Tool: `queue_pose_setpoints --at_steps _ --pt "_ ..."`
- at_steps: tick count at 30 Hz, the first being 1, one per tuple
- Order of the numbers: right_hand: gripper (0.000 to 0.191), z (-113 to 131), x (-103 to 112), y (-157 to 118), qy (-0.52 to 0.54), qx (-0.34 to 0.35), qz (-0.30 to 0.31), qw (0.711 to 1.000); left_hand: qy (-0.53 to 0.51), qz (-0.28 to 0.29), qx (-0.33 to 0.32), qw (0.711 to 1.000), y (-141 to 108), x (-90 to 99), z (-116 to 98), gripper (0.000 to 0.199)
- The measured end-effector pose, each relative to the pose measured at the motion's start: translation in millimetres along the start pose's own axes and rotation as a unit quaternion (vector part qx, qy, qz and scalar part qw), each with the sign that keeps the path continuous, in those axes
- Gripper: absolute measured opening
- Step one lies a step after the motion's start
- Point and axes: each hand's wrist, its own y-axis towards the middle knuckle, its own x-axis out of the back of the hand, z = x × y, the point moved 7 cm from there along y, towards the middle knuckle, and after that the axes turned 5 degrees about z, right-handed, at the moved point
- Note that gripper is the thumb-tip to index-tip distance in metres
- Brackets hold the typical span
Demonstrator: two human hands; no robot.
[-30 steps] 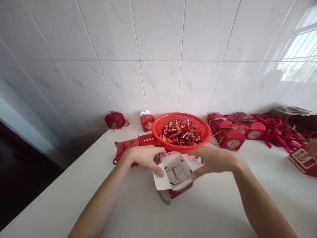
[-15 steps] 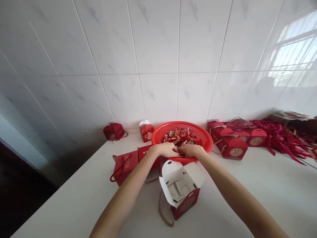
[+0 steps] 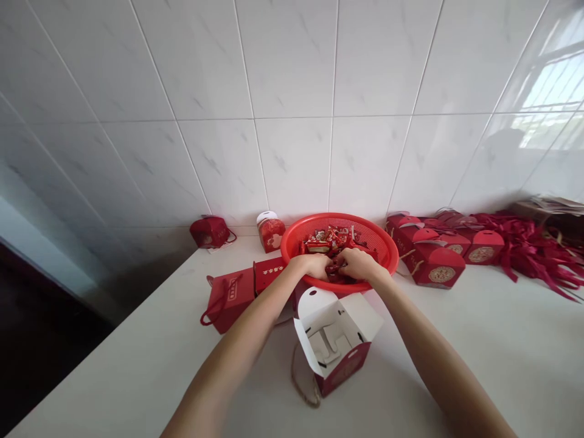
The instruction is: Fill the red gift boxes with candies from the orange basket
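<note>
Compared with the first earlier frame, the left hand (image 3: 318, 266) and right hand (image 3: 356, 263) have moved from the flaps of the open red gift box (image 3: 345, 368) to the red plastic colander (image 3: 393, 249) on its far side. Both hands reach into the near part of the colander, close together, fingers curled down among the red-wrapped candies (image 3: 335, 237); their fingertips are partly hidden, so whether either pinches a candy cannot be told. The open gift box stands on the white tabletop (image 3: 137, 377) just nearer than the colander, its flaps spread and its white inside showing, with a twine handle (image 3: 298, 387) lying at its left. Round gold emblems mark the closed red boxes (image 3: 438, 267) right of the colander, and small pale characters run along their sides, too small to read. Left of the colander, the red box with a cord handle (image 3: 230, 301) and the box beside it (image 3: 269, 272) bear pale characters that also cannot be made out. Dark red ribbons (image 3: 529, 243) lie at the far right, and a floral box (image 3: 271, 233) stands by the wall.
</note>
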Motion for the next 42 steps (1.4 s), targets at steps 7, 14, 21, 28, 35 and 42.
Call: queue_pose_setpoints --at_steps 7,14,21,28,35,42 --pt "0.02 -22 11 3 0.35 -0.01 -0.109 0.93 -0.309 -0.154 -0.013 0.938 -17 15.7 11 0.048" --pt "0.015 -33 25 -5 0.565 0.032 -0.197 0.801 -0.518 -0.243 -0.09 0.815 -28 23.3 21 0.064" --pt "0.016 -43 25 -12 0.642 0.0 -0.228 0.732 -0.549 -0.232 -0.088 0.798 -30 22.2 25 0.076" --pt "0.021 -48 25 -11 0.665 0.023 -0.235 0.709 -0.496 -0.265 -0.092 0.821 -32 25.8 24 0.074" --pt "0.024 -39 22 -10 0.706 0.061 -0.17 0.685 -0.434 -0.28 -0.127 0.846 -36 29.4 16 0.07" --pt "0.031 -32 19 -11 0.729 0.082 -0.13 0.667 -0.409 -0.267 -0.162 0.858 -41 29.5 8 0.062"
